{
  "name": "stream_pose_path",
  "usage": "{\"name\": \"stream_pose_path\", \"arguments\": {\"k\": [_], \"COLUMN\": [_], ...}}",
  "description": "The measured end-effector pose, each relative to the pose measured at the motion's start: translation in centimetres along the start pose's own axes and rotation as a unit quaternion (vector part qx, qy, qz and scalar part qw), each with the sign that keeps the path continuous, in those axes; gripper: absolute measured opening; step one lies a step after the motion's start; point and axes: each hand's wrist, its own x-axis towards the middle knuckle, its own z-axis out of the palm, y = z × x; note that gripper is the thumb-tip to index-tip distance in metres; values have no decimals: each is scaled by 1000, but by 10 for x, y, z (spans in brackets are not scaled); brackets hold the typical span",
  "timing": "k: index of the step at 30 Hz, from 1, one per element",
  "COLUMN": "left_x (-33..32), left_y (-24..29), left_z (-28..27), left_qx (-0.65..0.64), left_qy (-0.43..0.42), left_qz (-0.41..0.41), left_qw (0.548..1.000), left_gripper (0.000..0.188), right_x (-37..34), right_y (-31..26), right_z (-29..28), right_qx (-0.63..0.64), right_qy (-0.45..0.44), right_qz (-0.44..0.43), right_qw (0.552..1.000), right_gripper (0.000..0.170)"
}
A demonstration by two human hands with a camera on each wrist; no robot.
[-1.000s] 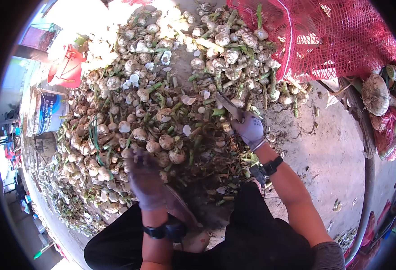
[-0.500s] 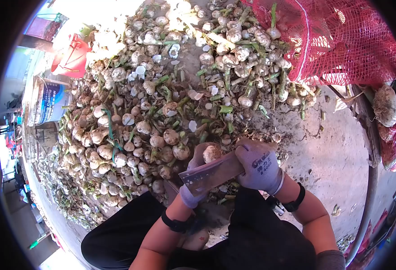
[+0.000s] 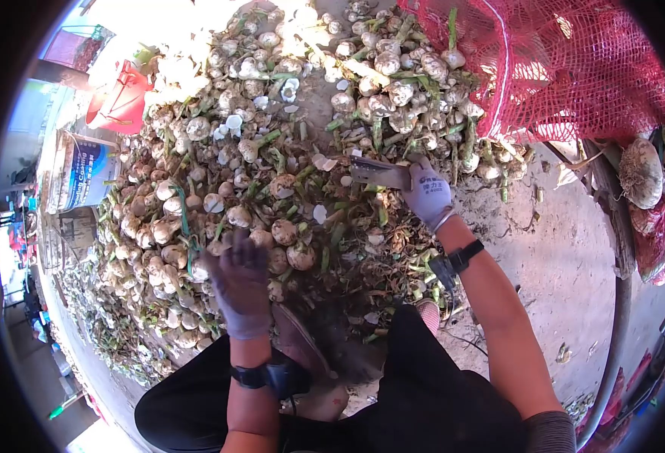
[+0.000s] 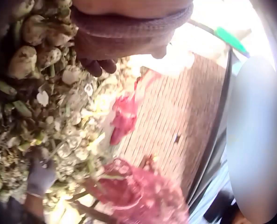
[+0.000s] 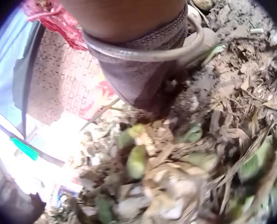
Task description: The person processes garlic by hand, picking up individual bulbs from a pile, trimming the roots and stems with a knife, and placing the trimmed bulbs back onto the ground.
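Garlic lies heaped beyond both hands, the right gripping a cleaver.

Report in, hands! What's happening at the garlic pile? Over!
Right hand grips cleaver. Left hand blurred at garlic pile, no bulb seen in it. Leafy scraps between hands.

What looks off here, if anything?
A thin green strand tangled among the bulbs, left side of the pile in the head view. It looks like string or plastic, unlike the stems and skins around it. Nothing else stands out.
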Motion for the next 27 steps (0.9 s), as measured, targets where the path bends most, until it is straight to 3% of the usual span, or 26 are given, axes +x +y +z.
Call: {"name": "stream_pose_path", "arguments": {"k": [2,3,4,5,6,8,9,10,11,12,13,14,16,18,19,20,21,23,24,25,26,27], "left_x": [-17,-23,-22,-18,-17,-18,-22,-23,-23,-21,-32,-33,-33,-33,-32,-32,-35,-42,-43,-45,-43,-44], "left_y": [-34,-48,-72,-90,-93,-93,-86,-83,-81,-80,-81,-84,-89,-91,-92,-92,-90,-84,-82,-78,-76,-66], "left_z": [26,37,34,28,31,36,38,32,24,26,38,36,32,30,28,27,30,40,38,34,32,38], "left_qx": [140,241,351,452,452,349,402,404,444,481,352,351,345,412,269,115,116,177,177,310,428,493], "left_qy": [-51,-82,-133,-180,-175,-206,-213,-213,-238,-266,-248,-251,-230,-225,-165,-97,-96,-91,-91,-215,-331,-390], "left_qz": [-78,-107,-25,61,67,-50,-43,-50,-29,-3,-71,-73,-132,-115,-242,-357,-359,-281,-281,-177,-63,-24], "left_qw": [986,961,927,872,872,913,890,888,863,835,900,899,900,875,918,922,921,939,939,909,839,777], "left_gripper": [50,55,62,71,71,78,73,73,74,75,72,72,64,54,54,54,54,53,53,53,54,57], "right_x": [1,-6,-14,-29,-48,-78,-83,-90,-96,-100,-102,-105,-107,-108,-109,-109,-110,-108,-106,-102,-95,-95], "right_y": [-11,-34,-55,-72,-87,-108,-108,-103,-100,-98,-97,-96,-97,-101,-102,-103,-103,-94,-84,-66,-42,-26], "right_z": [3,-17,-34,-40,-46,-66,-72,-78,-85,-93,-100,-104,-103,-109,-108,-107,-105,-91,-79,-57,-28,-14], "right_qx": [-28,83,193,376,542,595,596,504,391,389,270,148,135,115,116,134,154,154,152,151,94,39], "right_qy": [-1,-13,-24,-75,-127,-205,-206,-138,-65,-64,-74,-84,-73,-109,-110,-111,-111,-118,-124,-124,-175,-222], "right_qz": [-24,21,65,100,131,155,159,39,-82,-80,-129,-175,-172,-196,-194,-191,-188,-161,-133,-133,-20,99], "right_qw": [999,996,979,918,820,762,760,852,914,916,951,970,973,968,968,966,964,968,972,972,980,969], "right_gripper": [42,42,42,41,40,36,36,36,35,35,37,38,39,37,37,36,35,33,31,31,29,27]}}
